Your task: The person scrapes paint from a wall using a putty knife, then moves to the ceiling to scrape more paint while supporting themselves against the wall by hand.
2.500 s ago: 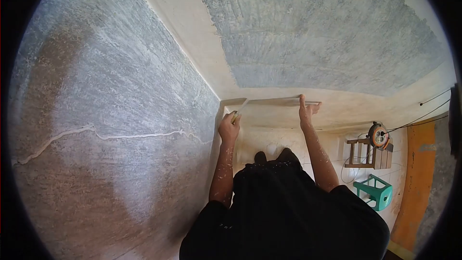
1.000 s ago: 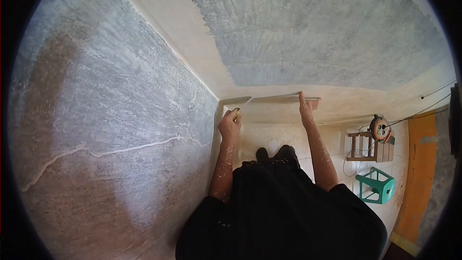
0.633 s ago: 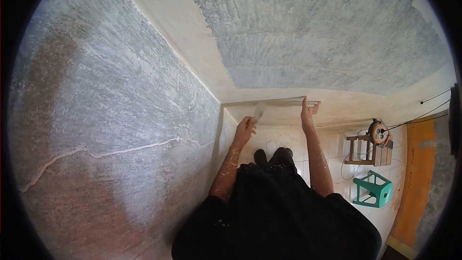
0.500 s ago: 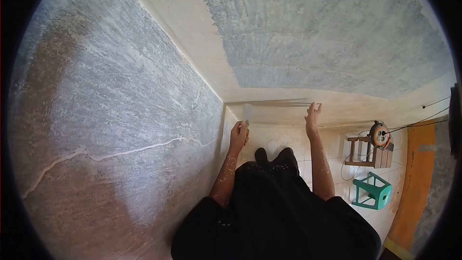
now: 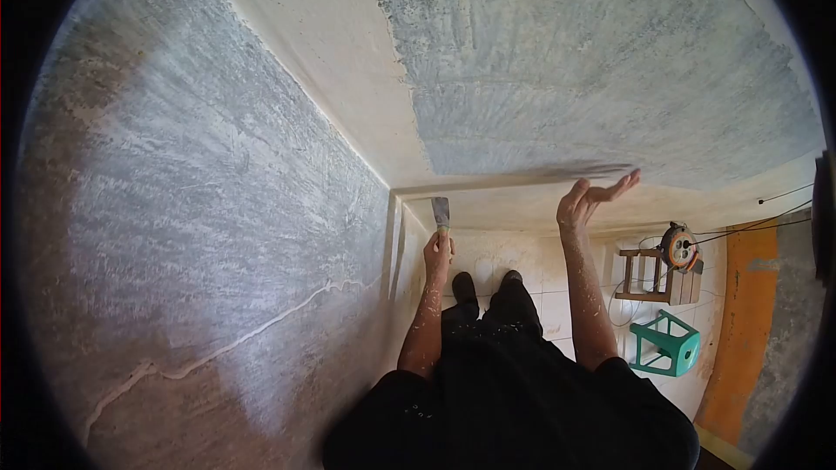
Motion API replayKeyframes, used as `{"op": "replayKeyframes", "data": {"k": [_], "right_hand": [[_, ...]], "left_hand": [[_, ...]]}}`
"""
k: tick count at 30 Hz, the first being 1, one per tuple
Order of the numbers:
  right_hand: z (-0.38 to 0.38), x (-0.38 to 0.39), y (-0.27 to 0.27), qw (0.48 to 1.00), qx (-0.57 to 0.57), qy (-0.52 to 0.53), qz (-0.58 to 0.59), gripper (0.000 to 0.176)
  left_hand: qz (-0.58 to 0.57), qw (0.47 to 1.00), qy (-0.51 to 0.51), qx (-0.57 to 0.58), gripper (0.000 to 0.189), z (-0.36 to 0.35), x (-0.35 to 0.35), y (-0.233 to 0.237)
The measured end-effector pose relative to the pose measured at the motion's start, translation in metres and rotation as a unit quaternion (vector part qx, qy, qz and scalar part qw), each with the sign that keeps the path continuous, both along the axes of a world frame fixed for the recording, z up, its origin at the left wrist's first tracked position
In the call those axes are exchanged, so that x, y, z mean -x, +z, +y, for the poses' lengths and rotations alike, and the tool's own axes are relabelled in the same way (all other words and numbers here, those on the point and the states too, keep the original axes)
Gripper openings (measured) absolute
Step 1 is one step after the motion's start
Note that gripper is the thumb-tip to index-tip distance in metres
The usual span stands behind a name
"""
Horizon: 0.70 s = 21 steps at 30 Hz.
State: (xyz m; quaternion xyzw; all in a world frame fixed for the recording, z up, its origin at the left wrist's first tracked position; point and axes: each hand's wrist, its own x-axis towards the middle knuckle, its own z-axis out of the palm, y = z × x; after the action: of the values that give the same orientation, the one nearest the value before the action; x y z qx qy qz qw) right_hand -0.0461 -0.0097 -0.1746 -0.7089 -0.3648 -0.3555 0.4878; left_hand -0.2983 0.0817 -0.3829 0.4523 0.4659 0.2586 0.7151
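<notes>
My left hand (image 5: 439, 254) is closed round the handle of a putty knife (image 5: 441, 211), its flat metal blade pointing up toward the wall near the corner. Fingers outstretched, my right hand (image 5: 592, 198) is raised close to the front wall (image 5: 557, 78), with nothing held in it. Grey-blue scraped patches and smooth cream bands mark that wall. White flecks dot both forearms.
To the left stands a rough grey wall (image 5: 226, 174) crossed by a filled crack line (image 5: 261, 329). On the right, a cable reel (image 5: 679, 246) sits on a wooden stool (image 5: 685, 285), beside a green plastic stool (image 5: 666, 344). Cables run to the right edge.
The putty knife's blade shows more fully, and my left hand sits slightly lower in view. My right hand has spread its fingers out to the right. The camera view has shifted a little.
</notes>
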Motion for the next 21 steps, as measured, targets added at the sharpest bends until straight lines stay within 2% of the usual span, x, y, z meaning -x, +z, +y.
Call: {"op": "replayKeyframes", "data": {"k": [1,5,8,12,14,21], "right_hand": [[0.005,-0.004,0.001,1.000,-0.007,0.022,0.005,0.071],[0.003,-0.013,-0.017,0.996,0.081,-0.033,0.036,0.079],[-0.002,-0.019,-0.025,0.993,0.098,-0.008,0.060,0.084],[-0.008,-0.018,-0.028,0.988,0.123,0.007,0.096,0.086],[-0.009,-0.020,-0.031,0.986,0.129,0.018,0.105,0.087],[-0.011,-0.020,-0.030,0.984,0.141,0.023,0.106,0.088]], "left_hand": [[-0.002,1.000,0.006,-0.010,0.037,-0.002,-0.002,-0.001],[-0.015,0.996,0.009,-0.089,0.036,0.012,-0.001,-0.014],[-0.042,0.999,0.006,-0.022,0.035,0.010,-0.007,0.005],[-0.063,0.998,0.004,-0.002,0.035,0.011,-0.010,0.002],[-0.054,0.998,-0.011,-0.004,0.036,0.015,-0.010,0.020],[-0.008,0.998,-0.011,-0.066,0.038,0.026,-0.007,0.004]]}}
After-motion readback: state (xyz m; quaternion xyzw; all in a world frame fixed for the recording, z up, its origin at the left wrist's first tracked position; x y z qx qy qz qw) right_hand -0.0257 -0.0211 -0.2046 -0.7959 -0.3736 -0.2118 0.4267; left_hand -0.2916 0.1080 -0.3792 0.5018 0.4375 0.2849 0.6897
